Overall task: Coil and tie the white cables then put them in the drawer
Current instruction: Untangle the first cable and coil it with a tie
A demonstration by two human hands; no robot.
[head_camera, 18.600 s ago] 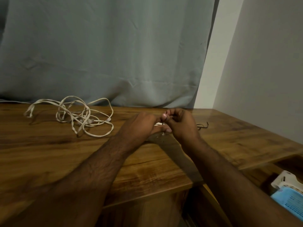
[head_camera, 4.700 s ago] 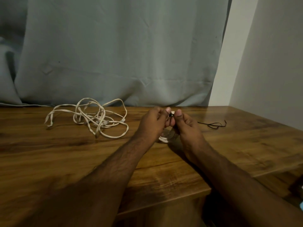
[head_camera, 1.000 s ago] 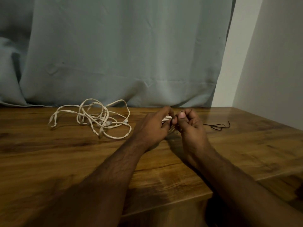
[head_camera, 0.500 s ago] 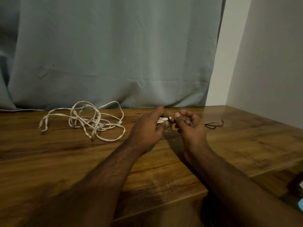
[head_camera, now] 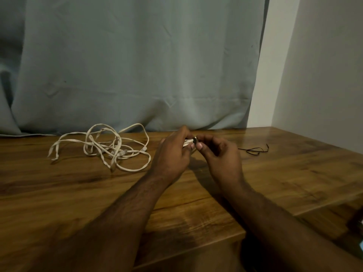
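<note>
My left hand [head_camera: 172,154] grips a small coiled white cable [head_camera: 187,142] just above the wooden table [head_camera: 78,193]; most of the coil is hidden behind its fingers. My right hand [head_camera: 220,154] meets it from the right and pinches a thin black tie [head_camera: 194,140] wrapped on the coil. A second white cable [head_camera: 110,148] lies loose and tangled on the table to the left of my hands.
A thin black tie [head_camera: 254,150] lies on the table to the right of my hands. A pale curtain [head_camera: 137,65] hangs behind the table and a white wall [head_camera: 324,75] stands at the right. The table's front edge steps down at the lower right.
Both hands have stayed together on the small coil, with the fingers shifting slightly around the black tie. The tangled cable and the spare tie have not moved.
</note>
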